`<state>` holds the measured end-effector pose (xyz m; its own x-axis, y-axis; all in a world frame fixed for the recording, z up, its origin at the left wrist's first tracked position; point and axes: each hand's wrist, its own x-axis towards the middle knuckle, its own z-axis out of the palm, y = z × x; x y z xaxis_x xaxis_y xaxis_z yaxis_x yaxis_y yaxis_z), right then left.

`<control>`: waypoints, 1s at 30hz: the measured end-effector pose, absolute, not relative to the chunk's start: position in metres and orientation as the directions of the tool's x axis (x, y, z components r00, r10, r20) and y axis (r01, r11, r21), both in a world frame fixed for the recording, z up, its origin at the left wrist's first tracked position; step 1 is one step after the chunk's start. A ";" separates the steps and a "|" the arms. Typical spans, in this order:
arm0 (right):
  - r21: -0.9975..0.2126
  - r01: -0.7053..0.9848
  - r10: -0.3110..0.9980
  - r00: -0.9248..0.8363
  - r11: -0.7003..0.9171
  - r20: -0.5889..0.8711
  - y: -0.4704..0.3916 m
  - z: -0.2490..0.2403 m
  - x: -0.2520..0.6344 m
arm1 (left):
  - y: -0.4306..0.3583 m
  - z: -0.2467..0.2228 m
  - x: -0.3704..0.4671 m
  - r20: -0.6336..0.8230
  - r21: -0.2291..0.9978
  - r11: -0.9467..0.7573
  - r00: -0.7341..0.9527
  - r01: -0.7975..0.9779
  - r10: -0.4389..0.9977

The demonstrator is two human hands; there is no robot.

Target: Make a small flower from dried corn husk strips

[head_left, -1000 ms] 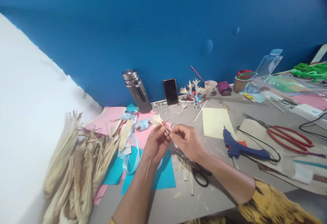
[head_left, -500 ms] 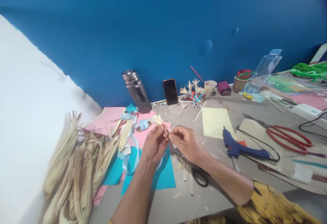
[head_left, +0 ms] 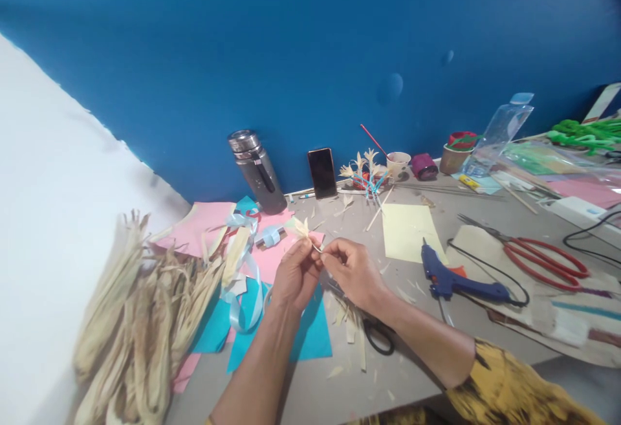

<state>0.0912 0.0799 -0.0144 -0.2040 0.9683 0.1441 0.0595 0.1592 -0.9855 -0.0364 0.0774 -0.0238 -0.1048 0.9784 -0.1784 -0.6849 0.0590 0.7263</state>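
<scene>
**Pale flower pinched between two hands, its thin stem at risk**

In the head view, the left hand point(head_left: 294, 276) grasps a pale husk-like flower point(head_left: 301, 228) at its base, petals pointing to the far side. The right hand point(head_left: 356, 276) has thumb and forefinger closed at the end of its thin stem point(head_left: 316, 248). The flower is above the near-middle of the tabletop point(head_left: 359, 392), left of the yellow sheet point(head_left: 412, 232).

Too firm a pinch or twist could crease the petals or snap the stem; too loose a hold could let the flower drop among the pale scraps. The light-blue ribbon point(head_left: 236, 312) loops close to the left wrist and might snag if that arm shifts. Near the right forearm, the black-handled scissors point(head_left: 381, 336) could be knocked. Whether the glue gun point(head_left: 439, 273) is hot, I cannot tell.
</scene>
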 end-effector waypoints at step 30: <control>-0.993 0.067 0.966 -0.248 0.096 0.076 0.083 -0.025 0.091 | 0.081 -0.018 -0.051 -0.170 0.777 0.087 -0.074 -0.624 0.983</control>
<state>0.0909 0.0831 -0.0252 -0.2479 0.9658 0.0764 0.0666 0.0957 -0.9932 -0.0512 0.0807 -0.0180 -0.0741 0.9826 -0.1701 -0.6237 0.0874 0.7767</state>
